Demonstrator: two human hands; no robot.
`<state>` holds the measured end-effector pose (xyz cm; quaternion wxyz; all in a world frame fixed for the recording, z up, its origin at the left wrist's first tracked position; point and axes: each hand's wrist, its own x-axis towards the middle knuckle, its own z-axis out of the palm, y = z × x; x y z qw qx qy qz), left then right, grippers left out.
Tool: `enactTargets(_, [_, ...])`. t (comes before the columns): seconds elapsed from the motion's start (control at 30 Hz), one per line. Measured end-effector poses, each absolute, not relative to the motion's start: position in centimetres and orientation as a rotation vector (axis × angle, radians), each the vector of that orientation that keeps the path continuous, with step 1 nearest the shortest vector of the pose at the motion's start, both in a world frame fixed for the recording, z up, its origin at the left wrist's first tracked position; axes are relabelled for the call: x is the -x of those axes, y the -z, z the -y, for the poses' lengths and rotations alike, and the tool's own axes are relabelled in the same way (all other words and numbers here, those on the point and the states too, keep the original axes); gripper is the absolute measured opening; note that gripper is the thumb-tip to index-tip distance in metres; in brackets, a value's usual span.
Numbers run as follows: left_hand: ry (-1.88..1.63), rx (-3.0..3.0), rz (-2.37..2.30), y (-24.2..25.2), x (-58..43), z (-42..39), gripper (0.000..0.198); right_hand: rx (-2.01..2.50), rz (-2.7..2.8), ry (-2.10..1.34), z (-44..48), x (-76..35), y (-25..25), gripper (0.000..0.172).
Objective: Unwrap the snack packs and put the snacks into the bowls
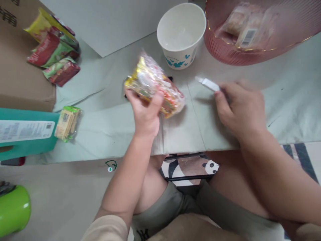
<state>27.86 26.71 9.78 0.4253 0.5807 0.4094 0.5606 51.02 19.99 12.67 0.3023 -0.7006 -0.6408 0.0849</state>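
Head view shows the person's left hand gripping a crinkled, shiny yellow-and-red plastic packet, thumb on the near side, above a desk covered in pale green cloth. To its right, the right hand pinches a slim white tool between thumb and curled fingers, the pale tip pointing toward the packet but apart from it. The step in hand seems to be making packet and tool ready for each other; the next move would call for a firm left hold, an edge of the packet turned toward the tip, and the left fingers kept out of its line. Ahead of the left hand and slightly right stands a round white paper tub with teal leaf print; ahead of the right hand, a ribbed pink bowl with a gold rim is cut off by the frame. Blur makes the packet's print unreadable, and most of the left fingers are hidden behind it. The tool's rear end disappears into the right hand, and whether its tip is a blade cannot be told. Just beyond the left hand, a flat dark object shows only at its edges, mostly covered by the packet.
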Motion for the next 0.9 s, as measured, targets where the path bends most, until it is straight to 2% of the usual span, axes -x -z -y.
enactTargets(0.07, [-1.352,-1.525,-1.014,-9.5,-29.4,-25.3,0.080,1.901,1.646,-0.064,-20.1,-51.6,-12.6,0.032])
enactTargets(0.17, [-1.271,-1.658,-1.013,-9.8,-30.4,-24.0,0.076,1.694,1.640,-0.024,-19.9,-51.4,-13.0,0.041])
enactTargets(0.33, [-1.229,-1.902,-1.085,-11.2,-28.4,-24.7,0.063,1.306,1.854,-0.394,-19.6,-49.9,-12.8,0.046])
enactTargets(0.43, [-1.065,-1.984,-1.041,-11.6,-27.1,-25.7,0.047,1.320,1.899,-0.497,-19.8,-49.5,-12.4,0.047])
enactTargets(0.57, [-1.029,-2.054,-1.141,-12.0,-26.6,-26.1,0.014,1.348,1.935,-0.351,-19.9,-49.7,-12.1,0.046])
enactTargets(0.63, [-1.076,-2.064,-1.183,-12.4,-26.7,-25.9,0.006,1.391,1.948,-0.315,-20.0,-49.9,-12.0,0.044])
enactTargets(0.9, [-1.285,-1.633,-1.283,-13.2,-26.3,-25.0,0.012,1.364,1.841,-0.313,-19.9,-49.6,-11.7,0.041])
